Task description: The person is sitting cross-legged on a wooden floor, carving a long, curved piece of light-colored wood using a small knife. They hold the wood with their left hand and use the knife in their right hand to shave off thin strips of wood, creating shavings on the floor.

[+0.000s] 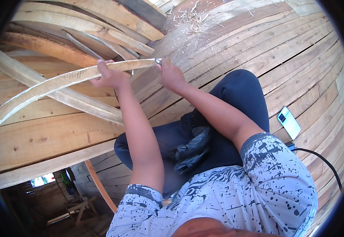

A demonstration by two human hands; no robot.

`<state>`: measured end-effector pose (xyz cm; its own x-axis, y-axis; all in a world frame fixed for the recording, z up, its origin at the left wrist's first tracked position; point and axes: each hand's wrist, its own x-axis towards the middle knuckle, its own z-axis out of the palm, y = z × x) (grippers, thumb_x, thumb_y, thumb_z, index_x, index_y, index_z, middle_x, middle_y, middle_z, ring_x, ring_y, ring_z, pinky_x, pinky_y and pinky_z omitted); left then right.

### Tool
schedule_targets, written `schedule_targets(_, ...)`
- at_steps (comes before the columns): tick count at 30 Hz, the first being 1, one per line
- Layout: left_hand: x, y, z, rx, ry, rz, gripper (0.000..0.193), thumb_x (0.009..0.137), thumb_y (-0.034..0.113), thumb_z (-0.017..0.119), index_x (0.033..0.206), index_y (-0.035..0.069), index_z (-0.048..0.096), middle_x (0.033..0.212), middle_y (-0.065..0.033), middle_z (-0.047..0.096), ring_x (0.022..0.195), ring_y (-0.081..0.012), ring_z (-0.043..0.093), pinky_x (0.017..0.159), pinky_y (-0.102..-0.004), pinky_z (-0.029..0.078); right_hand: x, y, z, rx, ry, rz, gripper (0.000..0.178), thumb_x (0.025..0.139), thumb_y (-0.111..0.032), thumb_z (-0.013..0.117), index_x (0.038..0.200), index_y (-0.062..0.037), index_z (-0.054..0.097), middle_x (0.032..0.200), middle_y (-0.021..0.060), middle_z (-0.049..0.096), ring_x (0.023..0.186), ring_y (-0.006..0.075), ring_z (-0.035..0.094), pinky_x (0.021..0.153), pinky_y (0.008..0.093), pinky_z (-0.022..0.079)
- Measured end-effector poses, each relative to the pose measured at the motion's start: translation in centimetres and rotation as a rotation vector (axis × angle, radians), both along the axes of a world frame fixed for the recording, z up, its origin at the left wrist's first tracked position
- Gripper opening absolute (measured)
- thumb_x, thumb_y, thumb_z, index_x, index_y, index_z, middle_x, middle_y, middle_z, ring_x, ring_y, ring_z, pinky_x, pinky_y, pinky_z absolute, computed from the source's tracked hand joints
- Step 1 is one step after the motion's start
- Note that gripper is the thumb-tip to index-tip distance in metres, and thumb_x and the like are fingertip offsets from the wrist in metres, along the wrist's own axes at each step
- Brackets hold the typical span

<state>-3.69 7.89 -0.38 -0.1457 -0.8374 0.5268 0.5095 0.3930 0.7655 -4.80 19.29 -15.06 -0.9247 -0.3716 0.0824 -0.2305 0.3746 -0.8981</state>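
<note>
A long, narrow wooden strip (67, 79) with a tan face and whitish edges runs from the far left to the middle. My left hand (108, 75) is closed around it, thumb on top. Near the strip's right end, my right hand (172, 75) is closed in a fist on a small metal blade (158, 61), which touches the strip. The rest of that tool is hidden in my fingers. My legs are folded, and a crumpled dark plastic bag (193, 148) lies between them.
Several boards (81, 29) are stacked at the upper left, and a loose slat (73, 102) lies under the strip. Wood shavings (195, 19) litter the plank floor (235, 47). To my right are a pale phone (289, 123) and a black cable (322, 160). A lower space opens at bottom left.
</note>
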Motion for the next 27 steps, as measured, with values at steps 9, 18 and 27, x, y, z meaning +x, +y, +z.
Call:
schedule_targets(9,-0.4,0.2,0.4,0.002,-0.023,-0.007,0.03,0.082,0.008,0.063,0.104,-0.008,0.049,0.073,-0.0125,0.057,0.061,-0.0209,0.057,0.059,-0.0329,0.049,-1.5,0.5,-2.4,0.055,-0.127,0.037,0.031,0.1,-0.024,0.049,0.101,0.0044,0.061,0.081,0.0274,0.067,0.083,0.0459,0.067,0.077,0.0555,0.052)
schedule_targets(18,-0.5,-0.4,-0.1,0.026,0.019,0.021,0.029,0.083,0.008,0.062,0.102,-0.007,0.047,0.072,-0.0129,0.057,0.061,-0.0213,0.056,0.06,-0.0338,0.049,-1.4,0.5,-1.7,0.125,-0.014,0.081,0.035,0.103,-0.028,0.044,0.108,0.0045,0.056,0.083,0.0254,0.067,0.079,0.0434,0.068,0.073,0.0524,0.054)
schedule_targets(27,0.7,-0.6,-0.5,-0.001,-0.013,-0.004,0.029,0.083,0.009,0.064,0.101,-0.007,0.048,0.071,-0.0115,0.057,0.061,-0.021,0.056,0.06,-0.0343,0.048,0.0,0.4,0.9,0.112,-0.064,0.042,0.031,0.101,-0.027,0.046,0.103,0.003,0.054,0.086,0.026,0.068,0.081,0.0456,0.067,0.074,0.056,0.052)
